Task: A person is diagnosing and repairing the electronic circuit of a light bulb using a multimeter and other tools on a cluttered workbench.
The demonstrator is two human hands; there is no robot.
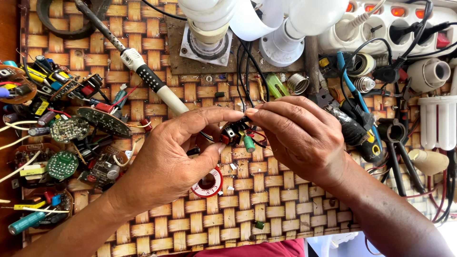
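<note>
At the centre of the frame the left hand [164,159] and the right hand [300,135] met over a small circuit assembly [235,135], a cluster of dark parts with a red piece and a green cylindrical capacitor [249,143] hanging from it. The fingers of both hands were pinched on it from either side, thumb and forefinger tips almost touching above it, so it was held off the woven desk [247,200] rather than resting on it.

The grip looked fine but narrow. A slip of either pinch would likely have dropped the assembly onto the weave, where small parts could lodge in the gaps; a loose green component [259,224] already lay at lower centre. Thin black wires [245,71] ran up from the assembly toward the lamp bases [281,47] at the top of the frame, and a tug on them could have strained the joints or torn a lead.

The soldering iron [143,71] lay diagonally from upper left, its tip hidden behind the left hand; whether it was hot could not be told, but its nearness to the fingers was a burn risk. A solder reel [207,183] sat just below the left thumb. The lit power strip [395,24] at upper right suggested live current nearby, so bare leads touching anything powered could have shorted. Circuit boards [64,131] crowded the left edge.
</note>
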